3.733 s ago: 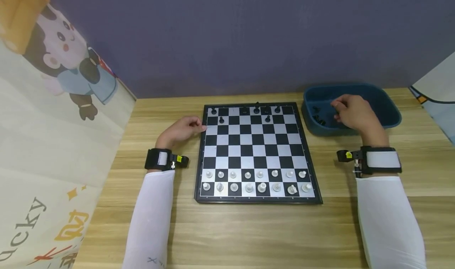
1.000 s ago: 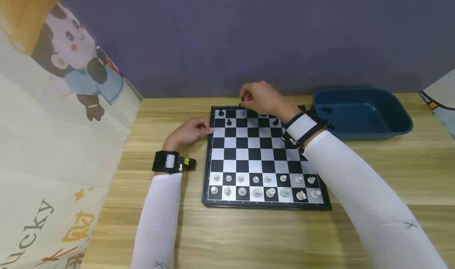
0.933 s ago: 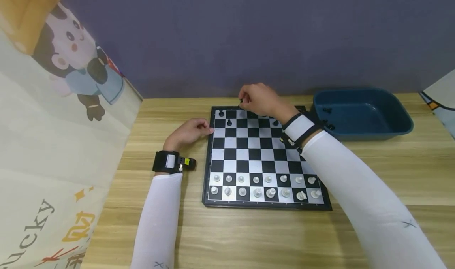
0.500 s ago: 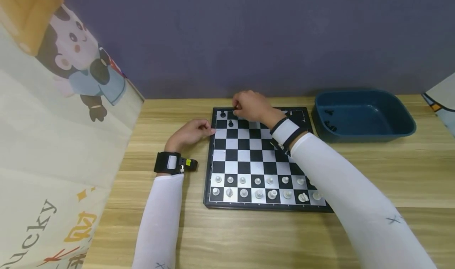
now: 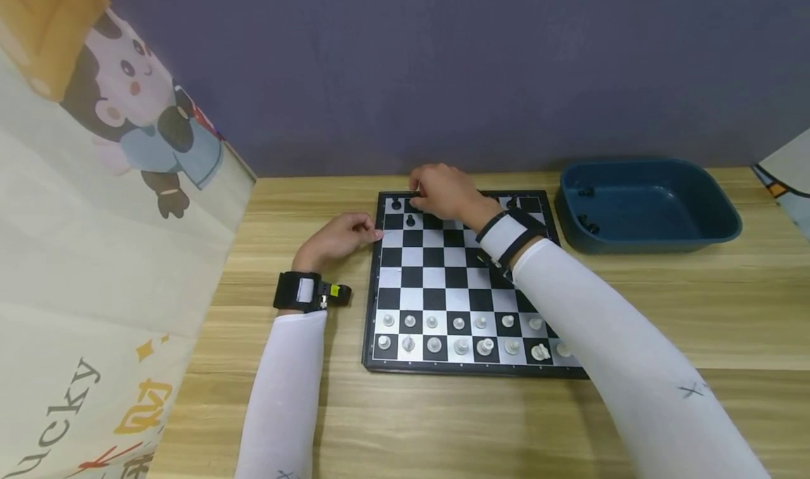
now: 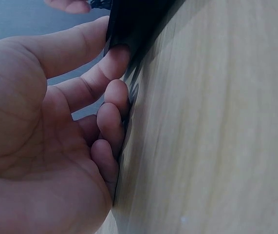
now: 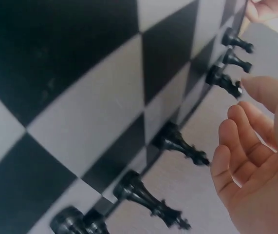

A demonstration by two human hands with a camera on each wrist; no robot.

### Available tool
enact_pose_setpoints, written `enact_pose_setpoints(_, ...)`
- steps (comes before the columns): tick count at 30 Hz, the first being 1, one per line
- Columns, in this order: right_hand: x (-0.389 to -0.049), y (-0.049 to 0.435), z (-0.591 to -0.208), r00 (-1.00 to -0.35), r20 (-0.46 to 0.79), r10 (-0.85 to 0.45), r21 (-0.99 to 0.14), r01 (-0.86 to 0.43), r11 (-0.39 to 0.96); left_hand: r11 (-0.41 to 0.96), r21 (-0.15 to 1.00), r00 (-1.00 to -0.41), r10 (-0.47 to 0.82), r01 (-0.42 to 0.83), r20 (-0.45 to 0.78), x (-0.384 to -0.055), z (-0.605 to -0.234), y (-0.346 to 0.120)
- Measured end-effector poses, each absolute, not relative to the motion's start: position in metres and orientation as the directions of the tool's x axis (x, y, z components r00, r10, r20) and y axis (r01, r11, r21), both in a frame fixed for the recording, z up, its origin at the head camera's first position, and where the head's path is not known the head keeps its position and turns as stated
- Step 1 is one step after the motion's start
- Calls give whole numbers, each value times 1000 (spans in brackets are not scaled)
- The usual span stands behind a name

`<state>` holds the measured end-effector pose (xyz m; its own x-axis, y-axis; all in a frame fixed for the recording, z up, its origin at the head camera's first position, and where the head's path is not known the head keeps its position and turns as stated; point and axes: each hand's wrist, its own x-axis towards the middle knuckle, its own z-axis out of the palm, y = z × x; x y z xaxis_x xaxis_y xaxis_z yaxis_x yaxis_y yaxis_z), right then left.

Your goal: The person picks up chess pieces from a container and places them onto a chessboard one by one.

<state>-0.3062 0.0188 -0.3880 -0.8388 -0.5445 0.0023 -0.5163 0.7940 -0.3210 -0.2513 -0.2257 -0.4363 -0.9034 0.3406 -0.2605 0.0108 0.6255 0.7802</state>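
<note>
In the head view, my left hand point(image 5: 338, 240) is at the left side of the chessboard point(image 5: 433, 277). Its thumb and forefinger pinch the board's edge point(image 6: 129, 34), and the other fingers curl against the wood. My right hand point(image 5: 448, 194) is over the far row, near the left corner. The right wrist view shows its thumb and fingertips around the top of a black chess piece point(image 7: 222, 80), whose base meets the board; its exact kind is unclear. A black pawn point(image 5: 410, 220) stands close by, with another black piece point(image 5: 396, 203) in the corner.
White chess pieces point(image 5: 460, 345) fill the two near rows. A black king point(image 7: 151, 200) and other black pieces stand on the far row, partly hidden by the right arm in the head view. Right of the board, a blue basin point(image 5: 652, 243) holds several black pieces point(image 5: 588, 224).
My right hand has gone from the basin leftwards to the board's far row, then lower and slightly further left with the black chess piece. My left hand stays at the board's edge.
</note>
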Motion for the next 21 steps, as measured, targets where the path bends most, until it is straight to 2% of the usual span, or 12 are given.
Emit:
enact_pose_setpoints(9,-288,49,-353,-844,149,-516,-467,-520,715,623,782,-904,332,-3,-268,-248,-435,-231)
enact_pose_setpoints(13,-277,76,-339,-850,198,-488,-486,-518,704,626,780,-906,328,-4,-268,-248,-436,-233)
enact_pose_setpoints(21,-254,160,-334,-906,321,-278,-544,-416,729,631,776,-906,327,-2,-268,-250,-437,-234)
